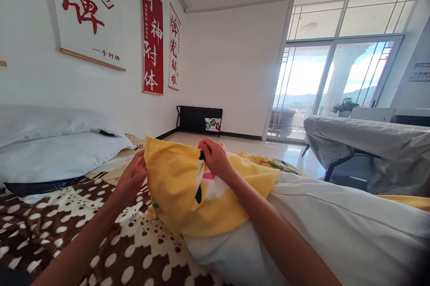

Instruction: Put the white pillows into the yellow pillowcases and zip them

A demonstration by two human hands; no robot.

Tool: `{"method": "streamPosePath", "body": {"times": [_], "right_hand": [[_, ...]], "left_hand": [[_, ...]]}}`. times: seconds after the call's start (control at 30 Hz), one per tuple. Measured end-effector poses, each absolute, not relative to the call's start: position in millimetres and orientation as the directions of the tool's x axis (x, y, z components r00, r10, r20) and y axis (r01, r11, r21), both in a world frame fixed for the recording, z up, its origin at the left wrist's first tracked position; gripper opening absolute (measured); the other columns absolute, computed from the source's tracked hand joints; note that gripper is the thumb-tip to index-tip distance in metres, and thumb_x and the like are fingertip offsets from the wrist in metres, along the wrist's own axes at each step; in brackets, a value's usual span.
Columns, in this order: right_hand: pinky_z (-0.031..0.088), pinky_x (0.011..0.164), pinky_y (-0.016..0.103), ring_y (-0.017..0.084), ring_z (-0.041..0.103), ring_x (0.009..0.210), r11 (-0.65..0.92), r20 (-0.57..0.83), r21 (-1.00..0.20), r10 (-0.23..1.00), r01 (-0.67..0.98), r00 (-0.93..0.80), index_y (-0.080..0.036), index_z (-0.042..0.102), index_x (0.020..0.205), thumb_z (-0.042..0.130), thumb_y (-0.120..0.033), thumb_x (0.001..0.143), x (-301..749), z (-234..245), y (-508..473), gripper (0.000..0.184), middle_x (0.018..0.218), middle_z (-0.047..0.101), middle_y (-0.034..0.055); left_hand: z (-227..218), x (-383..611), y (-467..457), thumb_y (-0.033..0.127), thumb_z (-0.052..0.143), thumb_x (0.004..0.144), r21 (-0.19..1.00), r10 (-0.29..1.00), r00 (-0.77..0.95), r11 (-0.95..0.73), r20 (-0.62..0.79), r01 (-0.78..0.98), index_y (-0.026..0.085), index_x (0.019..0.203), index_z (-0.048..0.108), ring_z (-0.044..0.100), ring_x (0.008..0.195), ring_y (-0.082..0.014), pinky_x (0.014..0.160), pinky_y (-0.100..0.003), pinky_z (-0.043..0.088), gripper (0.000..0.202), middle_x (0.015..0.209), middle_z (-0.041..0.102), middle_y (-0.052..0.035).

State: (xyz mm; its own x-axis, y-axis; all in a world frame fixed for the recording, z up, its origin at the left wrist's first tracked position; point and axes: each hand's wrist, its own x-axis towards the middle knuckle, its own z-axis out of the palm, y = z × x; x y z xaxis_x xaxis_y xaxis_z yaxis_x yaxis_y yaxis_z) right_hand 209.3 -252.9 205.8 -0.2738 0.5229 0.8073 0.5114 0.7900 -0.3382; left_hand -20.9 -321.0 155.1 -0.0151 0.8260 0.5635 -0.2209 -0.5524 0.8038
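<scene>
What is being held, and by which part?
The yellow pillowcase: left hand on its left edge, just below the corner; right hand pinching its upper edge.

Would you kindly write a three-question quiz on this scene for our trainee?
1. Multiple choice: what is the left hand nearest to?
A) the plant
B) the edge of the yellow cover
C) the sliding door

2. True or false: the red scroll hangs between a large white scroll and a narrow white scroll.

3. Fill the gap: the cover is gripped at its printed part by the ____ hand.

Key:
1. B
2. True
3. Right: the right hand has its fingers and thumb on the fabric there.
</scene>
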Motion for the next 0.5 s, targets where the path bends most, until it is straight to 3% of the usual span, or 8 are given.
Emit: {"method": "streamPosePath", "body": {"times": [0.13, 0.23, 0.3, 0.4, 0.5], "right_hand": [[0.027, 0.057, 0.024, 0.012, 0.047, 0.056, 0.703, 0.876, -0.074, 0.384, 0.707, -0.29, -0.02, 0.056, 0.077, 0.032, -0.032, 0.093, 217.0, 214.6, -261.0, 0.031, 0.062, 0.058, 0.0004], [0.026, 0.06, 0.026, 0.014, 0.049, 0.062, 0.603, 0.86, 0.159, 0.305, 0.782, -0.41, -0.019, 0.056, 0.074, 0.03, -0.036, 0.094, 229.9, 217.1, -266.0, 0.037, 0.068, 0.06, 0.0048], [0.025, 0.059, 0.027, 0.015, 0.048, 0.064, 0.56, 0.818, 0.229, 0.333, 0.796, -0.47, -0.018, 0.056, 0.075, 0.031, -0.041, 0.094, 243.8, 217.1, -266.8, 0.039, 0.071, 0.06, 0.0059], [0.023, 0.057, 0.027, 0.013, 0.044, 0.059, 0.583, 0.699, 0.199, 0.479, 0.788, -0.531, -0.018, 0.056, 0.075, 0.032, -0.047, 0.093, 268.2, 218.9, -264.6, 0.042, 0.068, 0.056, 0.003], [0.025, 0.055, 0.025, 0.012, 0.042, 0.057, 0.659, 0.48, -0.022, 0.667, 0.752, -0.571, -0.018, 0.055, 0.068, 0.033, -0.055, 0.09, 295.5, 228.8, -260.3, 0.048, 0.061, 0.051, -0.001]], "left_hand": [[147.1, -3.4, -316.4, 0.049, 0.076, 0.059, 0.91, 0.913, -0.006, -0.408, 0.409, -0.07, 0.015, 0.101, 0.063, 0.063, 0.095, -0.0326, 0.073, -0.036, 0.054, 0.055, 0.106, 0.068, -0.014], [167.2, 21.1, -321.0, 0.046, 0.077, 0.058, 0.903, 0.893, -0.137, -0.422, 0.43, 0.083, 0.012, 0.09, 0.066, 0.065, 0.091, -0.031, 0.071, -0.035, 0.055, 0.048, 0.096, 0.071, -0.0129], [179.3, 30.0, -323.4, 0.046, 0.077, 0.059, 0.892, 0.87, -0.197, -0.44, 0.452, 0.103, 0.013, 0.09, 0.066, 0.066, 0.088, -0.0284, 0.068, -0.032, 0.055, 0.046, 0.096, 0.071, -0.0113], [182.5, 28.0, -321.3, 0.045, 0.078, 0.058, 0.905, 0.885, -0.211, -0.425, 0.415, -0.004, 0.014, 0.089, 0.066, 0.067, 0.08, -0.0248, 0.062, -0.028, 0.054, 0.045, 0.091, 0.072, -0.0094], [176.5, 12.2, -316.2, 0.047, 0.078, 0.057, 0.901, 0.895, -0.238, -0.415, 0.378, -0.13, 0.013, 0.076, 0.065, 0.063, 0.062, -0.0192, 0.053, -0.025, 0.052, 0.041, 0.073, 0.07, -0.0058]]}}
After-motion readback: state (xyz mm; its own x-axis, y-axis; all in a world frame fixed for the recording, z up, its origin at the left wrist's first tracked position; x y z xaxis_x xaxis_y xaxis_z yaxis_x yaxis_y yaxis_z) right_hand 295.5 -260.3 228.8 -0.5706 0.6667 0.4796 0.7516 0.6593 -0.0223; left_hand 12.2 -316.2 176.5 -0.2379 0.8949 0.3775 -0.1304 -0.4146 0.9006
